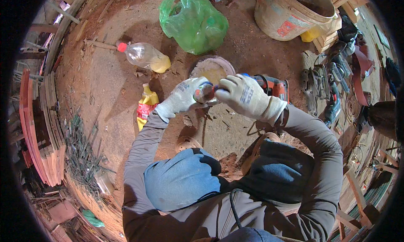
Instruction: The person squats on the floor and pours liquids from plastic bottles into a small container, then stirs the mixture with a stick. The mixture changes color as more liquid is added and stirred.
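Both of my hands wear white gloves and meet in front of me, above a small round tub (228, 64) of pale yellowish stuff. My left hand (181, 97) is closed around a clear, round-ended container (203, 93), which looks like a plastic bottle. At its right side my right hand (244, 95) has its fingers pressed together, by a small red part that may be a cap. What those fingers pinch is mostly hidden. An orange-and-black power tool (277, 89) lies on the ground behind my right wrist.
A clear bottle with a red cap (145, 57) lies at the left, near a yellow packet (147, 104). Beyond are a green plastic bag (193, 25) and a large bucket (277, 17). Power tools (332, 97) stand at right; wood strips (31, 128) are stacked at left.
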